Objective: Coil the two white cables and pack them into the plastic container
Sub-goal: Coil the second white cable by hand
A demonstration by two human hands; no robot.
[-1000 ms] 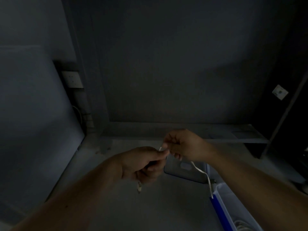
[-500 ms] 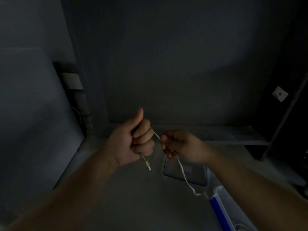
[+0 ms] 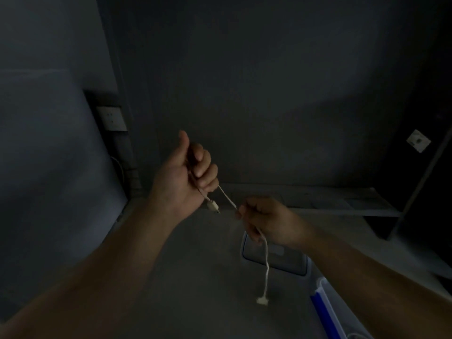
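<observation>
The scene is very dim. My left hand (image 3: 188, 174) is raised in a fist, thumb up, closed on a white cable (image 3: 227, 197) whose short end with a plug (image 3: 213, 206) sticks out below the fist. The cable runs taut down to my right hand (image 3: 266, 220), which pinches it. From there the rest hangs down to a second plug (image 3: 262, 300) dangling above the table. The plastic container (image 3: 325, 307), clear with a blue edge, sits at the lower right, partly behind my right forearm. A bit of another white cable (image 3: 354, 335) shows inside it at the frame's bottom.
A clear lid with a blue rim (image 3: 276, 263) lies flat on the grey table (image 3: 195, 277) under my right hand. A wall socket (image 3: 112, 118) is on the left wall. A low ledge (image 3: 330, 204) runs along the back; dark shelving stands at right.
My left hand has risen higher with the cable wound in it. The cable's free end has been pulled out of the container and now hangs shorter under my right hand.
</observation>
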